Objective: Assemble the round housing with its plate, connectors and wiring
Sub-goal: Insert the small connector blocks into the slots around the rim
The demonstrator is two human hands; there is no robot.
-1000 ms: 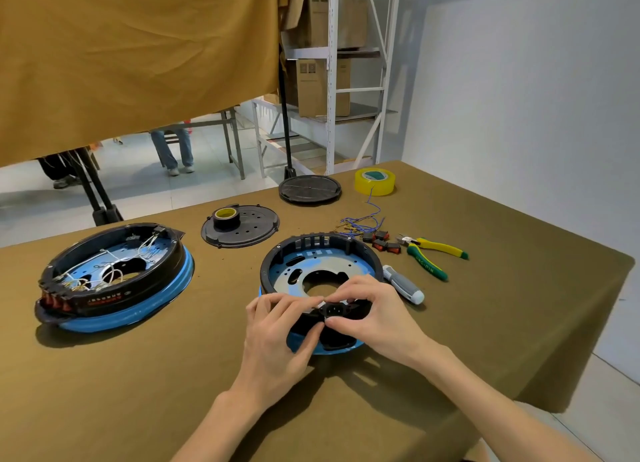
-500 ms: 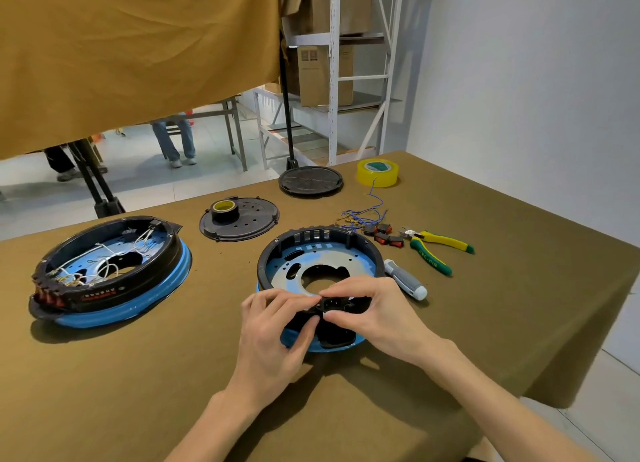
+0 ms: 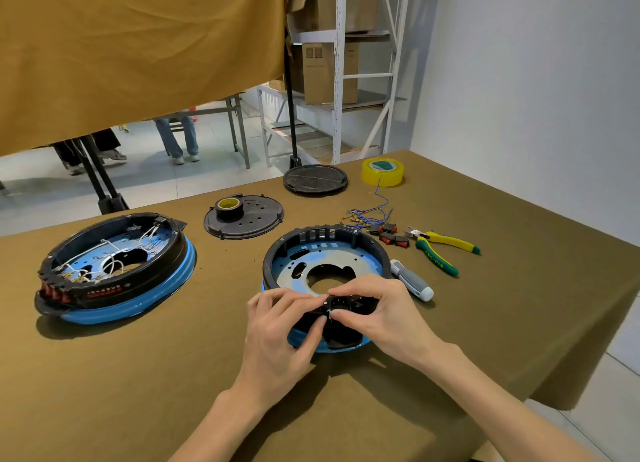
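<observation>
Both hands at the round housing (image 3: 325, 253): left hand (image 3: 277, 337) and right hand (image 3: 377, 312) fingers pinching a black connector (image 3: 341, 304) between them

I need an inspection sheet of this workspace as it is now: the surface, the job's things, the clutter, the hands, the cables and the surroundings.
Surface: table under olive cloth.
Job's things: round housing, metal plate inside; black connector at its near rim; red switches.
Clutter: wired housing, two black lids, tape rolls, pliers, screwdriver.
Hands: left hand and right hand both pinch the connector.
Cables: loose blue wires.
Surroundings: hanging cloth, shelving with boxes, people's legs.
</observation>
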